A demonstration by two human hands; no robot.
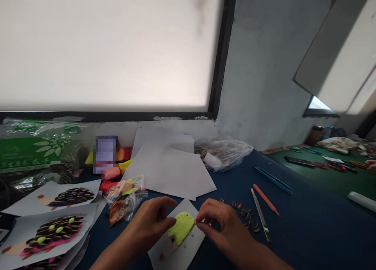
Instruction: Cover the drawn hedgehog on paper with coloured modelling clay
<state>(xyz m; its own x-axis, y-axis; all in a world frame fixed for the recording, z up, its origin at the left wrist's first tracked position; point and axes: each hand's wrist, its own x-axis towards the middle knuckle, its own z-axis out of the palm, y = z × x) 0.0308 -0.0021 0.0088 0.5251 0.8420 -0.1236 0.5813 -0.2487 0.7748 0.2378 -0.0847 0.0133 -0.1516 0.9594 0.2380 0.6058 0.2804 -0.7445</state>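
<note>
A small white sheet [158, 248] lies on the blue table in front of me, bearing a flat yellow-green clay shape [183, 227]. A pinkish clay part with a dark spot adjoins the shape's lower end, and thin drawn lines show beside it. My left hand [154, 223] is at the sheet's left side, thumb and index finger apart, the thumb tip by the clay's left edge. On the other side, my right hand [219, 225] pinches thumb and forefinger together at the clay's right edge. Whatever is between those fingertips is too small to make out.
Sunflower seeds [249, 219], a metal blade tool [261, 215], an orange stick tool [266, 199] and blue tweezers [273, 180] lie right. Finished seed pictures [53, 231] are stacked left. Clay packets [120, 187], white paper [173, 168] and a plastic bag [226, 152] sit behind.
</note>
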